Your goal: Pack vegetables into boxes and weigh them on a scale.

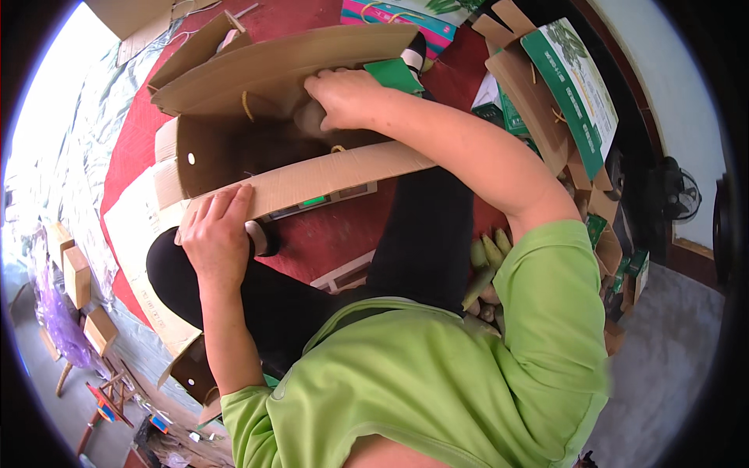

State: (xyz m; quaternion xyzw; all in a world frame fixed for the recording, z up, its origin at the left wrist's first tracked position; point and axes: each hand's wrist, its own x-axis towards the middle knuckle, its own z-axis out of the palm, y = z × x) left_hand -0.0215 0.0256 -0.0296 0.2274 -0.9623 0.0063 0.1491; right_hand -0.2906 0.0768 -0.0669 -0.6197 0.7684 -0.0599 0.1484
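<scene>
- Red matting is covering the floor I am looking down on, with grey sheeting lying along its left side.
- I am seeing the person's green shirt filling the lower frame and dark trousers stretching out toward the work.
- An open brown cardboard box is lying on its side across the legs, its opening facing me.
- More flattened and folded cartons, brown inside and green-printed outside, are piling up at the right.
- The left hand is gripping the box's near flap at its left end, fingers curled over the edge.
- The right hand is reaching into the box, fingers bent and pressing on its inner wall; I cannot tell whether it is holding anything.
- Pale green corn cobs are lying beside the right elbow.
- Small wooden blocks are sitting at the far left.
</scene>
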